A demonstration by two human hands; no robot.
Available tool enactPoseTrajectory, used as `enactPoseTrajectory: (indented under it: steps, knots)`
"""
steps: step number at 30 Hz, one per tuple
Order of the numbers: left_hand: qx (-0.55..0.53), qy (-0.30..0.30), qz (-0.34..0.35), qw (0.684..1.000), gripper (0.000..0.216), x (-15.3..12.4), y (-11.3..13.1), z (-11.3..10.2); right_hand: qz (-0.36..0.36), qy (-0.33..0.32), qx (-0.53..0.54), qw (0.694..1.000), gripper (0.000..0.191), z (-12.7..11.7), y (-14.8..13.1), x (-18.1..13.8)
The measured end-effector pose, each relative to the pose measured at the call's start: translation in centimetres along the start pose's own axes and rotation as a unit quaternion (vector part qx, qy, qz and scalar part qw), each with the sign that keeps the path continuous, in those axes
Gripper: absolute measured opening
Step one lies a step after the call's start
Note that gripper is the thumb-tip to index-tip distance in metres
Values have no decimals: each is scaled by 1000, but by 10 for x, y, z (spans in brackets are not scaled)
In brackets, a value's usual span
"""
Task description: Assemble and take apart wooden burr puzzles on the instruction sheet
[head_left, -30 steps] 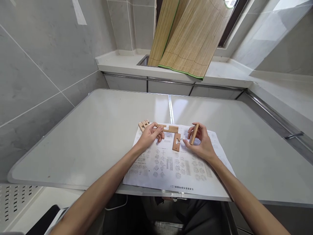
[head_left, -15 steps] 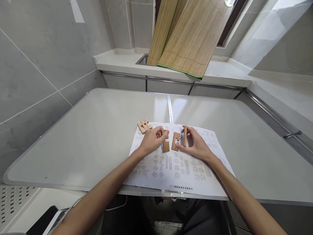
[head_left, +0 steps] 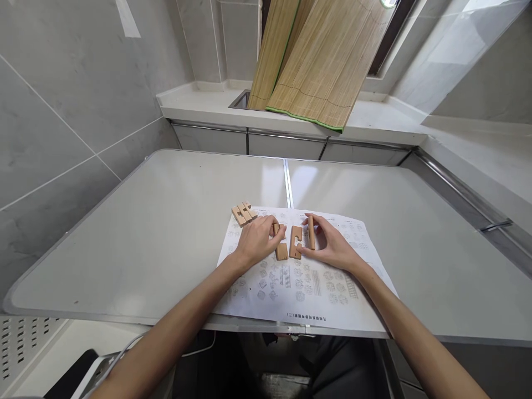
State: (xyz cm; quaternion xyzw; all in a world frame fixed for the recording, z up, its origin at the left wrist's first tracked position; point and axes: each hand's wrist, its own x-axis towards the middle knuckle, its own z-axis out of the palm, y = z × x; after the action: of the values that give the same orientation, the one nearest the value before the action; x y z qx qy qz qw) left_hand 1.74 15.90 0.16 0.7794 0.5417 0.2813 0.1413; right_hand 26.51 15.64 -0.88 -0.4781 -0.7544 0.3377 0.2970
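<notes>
My left hand (head_left: 258,241) has its fingers curled, with thumb and forefinger closed on the upper part of a notched wooden puzzle piece (head_left: 281,252). Its fingers cover some of that piece. My right hand (head_left: 330,244) grips another wooden puzzle piece (head_left: 311,233), turned up on its narrow edge, between thumb and fingers. Between the hands, a flat puzzle piece (head_left: 295,244) with a cut-out on its right side lies on the printed sheet (head_left: 266,305); my right thumb reaches its lower right edge. Lighter notched wooden pieces (head_left: 244,213) sit together beyond my left hand.
The sheet with small diagrams lies on a white folding table (head_left: 145,238), overlapping its centre seam (head_left: 288,183). Behind stands a counter (head_left: 199,108) with a bamboo mat (head_left: 316,72) hanging over its edge. A cable (head_left: 203,350) runs below the table's front edge.
My left fingers have come down onto the upper part of the left piece. My right hand has shifted slightly left with its piece, and the middle piece now lies straighter.
</notes>
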Motion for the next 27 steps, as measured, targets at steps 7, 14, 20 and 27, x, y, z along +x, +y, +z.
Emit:
enactPoseTrajectory:
  steps: [7,14,20,27]
  knots:
    - [21,-10,63,998,22,-1,-6,5,11,-10,-22,1000,75,-13,8,0]
    - [69,3,106,992,20,-2,-7,7,-7,-56,-72,996,93,-14,11,-4]
    - [93,20,124,988,20,-2,-9,10,-17,-60,-91,994,89,-12,13,-4]
    - [99,29,133,986,21,-3,-9,10,-8,-69,-96,993,96,-10,14,-5]
